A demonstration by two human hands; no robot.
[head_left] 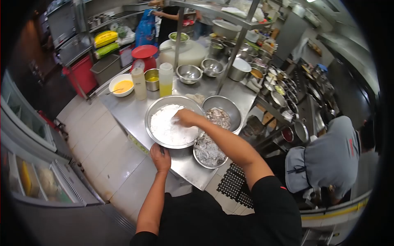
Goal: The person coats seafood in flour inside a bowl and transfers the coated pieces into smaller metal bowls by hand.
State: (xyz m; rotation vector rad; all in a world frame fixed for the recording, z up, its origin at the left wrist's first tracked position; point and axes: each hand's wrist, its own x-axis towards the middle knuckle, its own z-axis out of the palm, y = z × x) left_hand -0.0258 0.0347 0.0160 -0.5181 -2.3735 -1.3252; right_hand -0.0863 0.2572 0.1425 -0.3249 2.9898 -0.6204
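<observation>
Currently, the right hand (pixel 188 118) reaches down into a wide, round stainless-steel bowl (pixel 148 123), its fingertips in a heap of loose white powder (pixel 166 125). It is blurred, and whether it is clenched on powder or spread loose I cannot tell. That bowl stands on the shiny, flat metal desk (pixel 186 166), close to its left edge. The left hand (pixel 161 159) is at the bowl's near side, by the desk's edge; whether it grips the rim or merely rests there cannot be made out.

Just right of the powder, a deep grey metal bowl (pixel 234 110) holds pale, brownish wet-looking pieces (pixel 218 117). Nearer the person, a round steel bowl (pixel 210 167) is filled with lumpy pieces coated in white (pixel 209 149), partly under the right forearm.

Beyond the powder bowl stand a cloudy, pale plastic squeeze bottle (pixel 139 84), a small steel pot of yellow liquid (pixel 152 85) and a clear plastic bottle with yellow liquid (pixel 166 80). Left of these sits a white round bowl of orange-yellow liquid (pixel 124 86). Well to the right, a co-worker in a grey shirt (pixel 332 156) bends forward.
</observation>
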